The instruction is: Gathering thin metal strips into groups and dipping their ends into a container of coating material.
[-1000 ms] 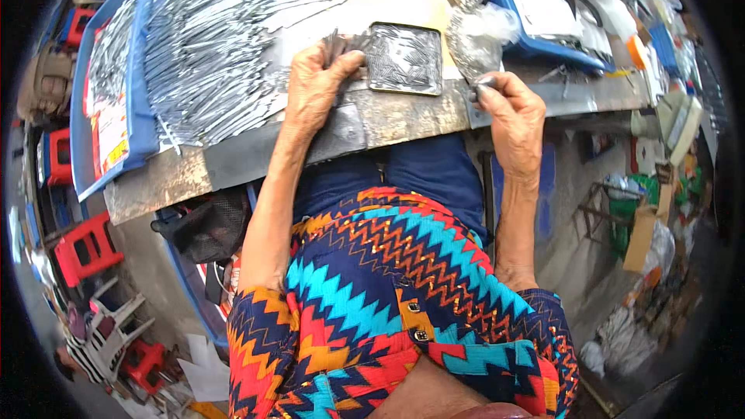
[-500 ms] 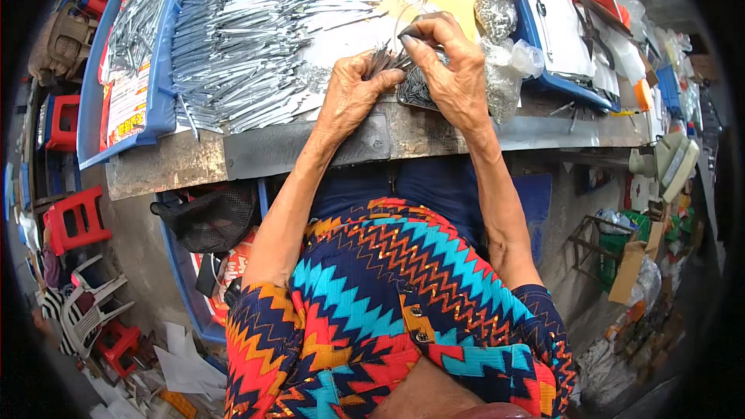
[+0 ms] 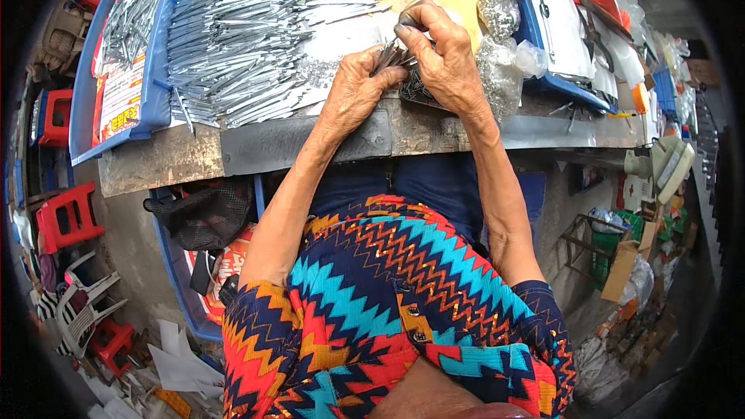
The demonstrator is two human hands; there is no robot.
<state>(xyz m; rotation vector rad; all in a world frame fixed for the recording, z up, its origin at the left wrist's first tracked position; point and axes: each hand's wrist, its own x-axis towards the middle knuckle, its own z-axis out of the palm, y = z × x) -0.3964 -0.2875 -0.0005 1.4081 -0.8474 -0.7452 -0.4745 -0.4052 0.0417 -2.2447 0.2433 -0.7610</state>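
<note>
My left hand [image 3: 357, 95] is closed around a bundle of slim dark metal strips [image 3: 393, 59], whose ends fan out past the thumb toward the right. Close beside it, my right hand [image 3: 446, 54] has thumb and forefinger pinched at the bundle's far end. Whatever lies between those fingertips is too small to make out. Under the right hand sits a low container of small dark metal parts [image 3: 416, 90], mostly covered by the hand. Long rows of slim silver metal pieces [image 3: 233, 46] are spread on the table to the left of my hands.
A blue tray [image 3: 159, 81] with more silver pieces stands at the table's left. Clear plastic bags of small parts [image 3: 499, 15] lie right of my hands, beside another blue tray [image 3: 566, 93]. Below the table's front edge [image 3: 303, 138] are a blue crate and a black mesh bag [image 3: 206, 216].
My right hand has shifted slightly up and left at the bundle's end. My left hand keeps its hold, and the whole view has moved a little.
</note>
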